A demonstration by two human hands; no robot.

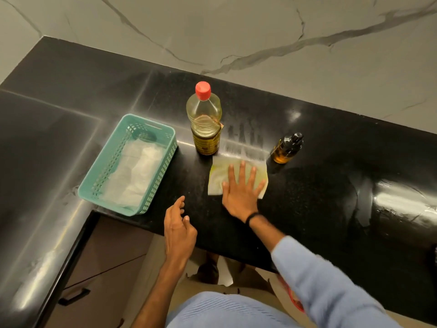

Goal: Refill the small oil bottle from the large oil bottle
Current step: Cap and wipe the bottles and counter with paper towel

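The large oil bottle (205, 121) stands upright on the black counter (319, 185), red cap on, about half full of yellow oil. To its right stands the small dark bottle (287, 149) with a black cap and amber oil inside. Between and in front of them lies an oil-stained paper towel (218, 176). My right hand (241, 188) presses flat on that towel with fingers spread. My left hand (178, 227) hovers over the counter's front edge, fingers loosely curled, holding nothing.
A teal plastic basket (101, 176) with white tissue paper inside sits at the left, near the counter's inner corner. Smear streaks mark the counter behind the towel. A marble wall runs behind. Cabinet drawers lie below the counter edge.
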